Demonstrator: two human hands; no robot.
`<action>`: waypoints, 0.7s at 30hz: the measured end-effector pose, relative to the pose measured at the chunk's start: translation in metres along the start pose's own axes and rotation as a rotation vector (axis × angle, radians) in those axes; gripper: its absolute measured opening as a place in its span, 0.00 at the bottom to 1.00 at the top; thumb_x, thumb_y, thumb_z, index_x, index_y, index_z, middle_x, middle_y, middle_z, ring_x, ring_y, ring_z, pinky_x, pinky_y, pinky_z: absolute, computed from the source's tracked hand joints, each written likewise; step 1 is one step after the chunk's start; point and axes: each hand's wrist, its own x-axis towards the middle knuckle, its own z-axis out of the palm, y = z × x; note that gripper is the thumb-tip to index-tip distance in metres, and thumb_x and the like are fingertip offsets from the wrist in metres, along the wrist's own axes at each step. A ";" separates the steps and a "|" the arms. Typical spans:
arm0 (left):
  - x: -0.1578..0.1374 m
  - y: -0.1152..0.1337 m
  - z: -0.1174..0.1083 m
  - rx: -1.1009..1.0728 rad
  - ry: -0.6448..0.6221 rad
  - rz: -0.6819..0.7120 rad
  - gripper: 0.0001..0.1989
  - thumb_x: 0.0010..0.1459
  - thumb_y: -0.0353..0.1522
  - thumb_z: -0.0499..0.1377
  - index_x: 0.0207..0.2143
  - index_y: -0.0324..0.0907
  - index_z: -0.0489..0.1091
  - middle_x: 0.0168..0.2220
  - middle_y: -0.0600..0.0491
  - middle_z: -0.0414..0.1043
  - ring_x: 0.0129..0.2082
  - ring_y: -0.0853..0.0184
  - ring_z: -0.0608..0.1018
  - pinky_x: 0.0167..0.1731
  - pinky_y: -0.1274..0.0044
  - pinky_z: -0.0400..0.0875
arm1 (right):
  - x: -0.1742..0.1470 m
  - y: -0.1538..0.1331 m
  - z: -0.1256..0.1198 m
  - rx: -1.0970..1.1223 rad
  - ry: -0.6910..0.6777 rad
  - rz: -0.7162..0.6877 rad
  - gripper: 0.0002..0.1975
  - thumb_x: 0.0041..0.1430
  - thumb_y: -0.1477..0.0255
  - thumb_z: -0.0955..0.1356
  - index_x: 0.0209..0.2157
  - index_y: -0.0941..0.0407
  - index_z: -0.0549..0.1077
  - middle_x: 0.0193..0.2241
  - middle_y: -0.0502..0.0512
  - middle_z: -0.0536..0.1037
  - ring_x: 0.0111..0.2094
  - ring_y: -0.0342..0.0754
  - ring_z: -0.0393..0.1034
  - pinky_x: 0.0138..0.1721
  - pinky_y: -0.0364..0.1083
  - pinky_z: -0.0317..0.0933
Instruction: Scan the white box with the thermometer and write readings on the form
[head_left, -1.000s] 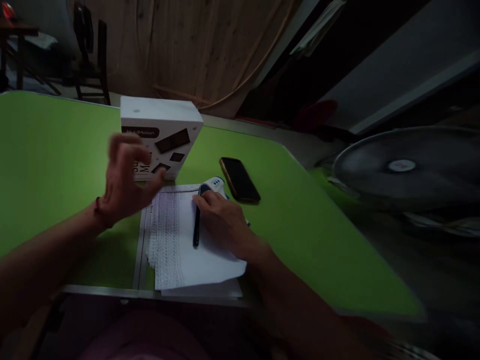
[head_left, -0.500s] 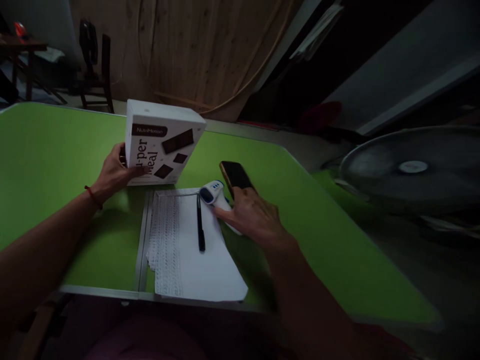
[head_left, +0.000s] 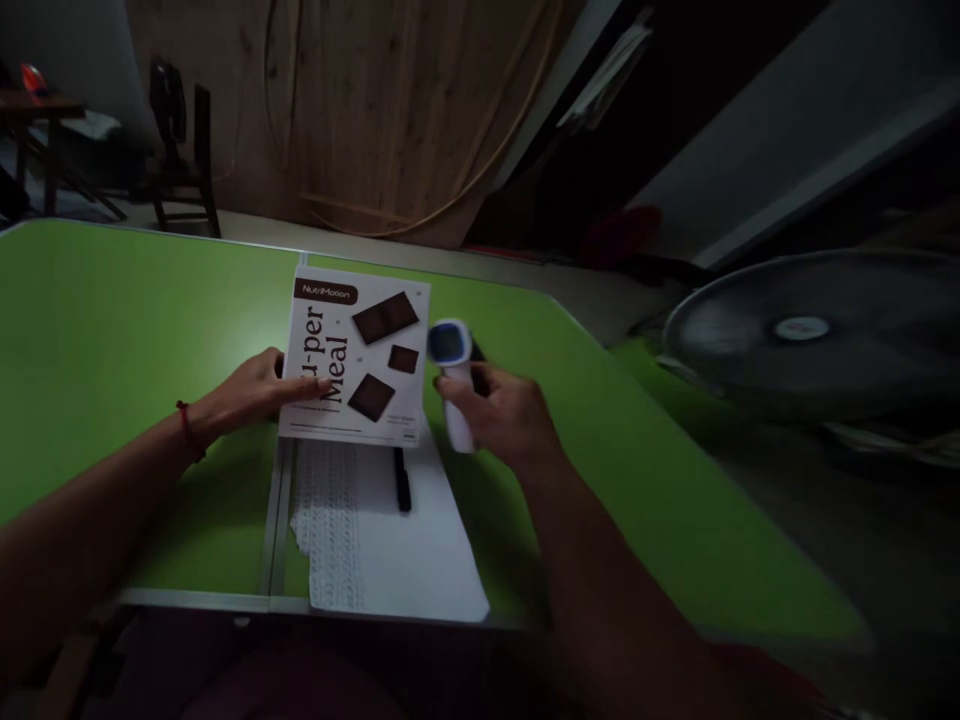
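Note:
My left hand (head_left: 274,390) grips the left side of a white box (head_left: 379,350) printed with brown squares, its thumb lying across the front. The box's front faces me and covers the top of the papers. In my right hand (head_left: 502,405) is a white and blue infrared thermometer (head_left: 456,385), held by its handle just right of the box, screen towards me. Under the box's lower edge lie sheets of paper (head_left: 420,560) with handwriting along the left. A black pen (head_left: 403,485) rests on them, its upper part hidden by the box.
The green folding table (head_left: 172,310) has a metal seam running beneath the papers. To the right stands a large round fan (head_left: 810,335). Behind the table are a chair (head_left: 184,180) with a small fan on it and a wooden panel (head_left: 420,110).
My right hand has picked the thermometer up off the table. My left hand has brought the box closer and to the right, turning its front flatter towards me. The phone is now hidden.

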 end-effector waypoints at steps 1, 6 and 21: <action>0.001 0.000 0.001 -0.021 -0.020 -0.001 0.23 0.59 0.44 0.63 0.48 0.36 0.72 0.50 0.39 0.78 0.44 0.55 0.83 0.44 0.64 0.80 | -0.004 -0.005 -0.002 0.154 0.009 -0.018 0.13 0.45 0.58 0.72 0.27 0.53 0.75 0.23 0.54 0.75 0.24 0.50 0.67 0.24 0.48 0.58; 0.003 0.001 0.001 -0.045 -0.072 0.008 0.21 0.58 0.42 0.64 0.48 0.37 0.71 0.51 0.40 0.77 0.47 0.57 0.82 0.45 0.65 0.80 | -0.034 -0.037 -0.005 0.756 -0.141 0.011 0.13 0.46 0.59 0.69 0.31 0.53 0.76 0.20 0.50 0.70 0.21 0.47 0.63 0.21 0.48 0.60; 0.004 0.002 0.002 -0.068 -0.066 0.049 0.22 0.57 0.38 0.66 0.51 0.36 0.69 0.51 0.38 0.76 0.46 0.56 0.82 0.41 0.67 0.82 | -0.045 -0.053 0.023 0.691 -0.390 0.009 0.20 0.50 0.54 0.67 0.36 0.55 0.74 0.23 0.51 0.71 0.21 0.47 0.66 0.23 0.49 0.64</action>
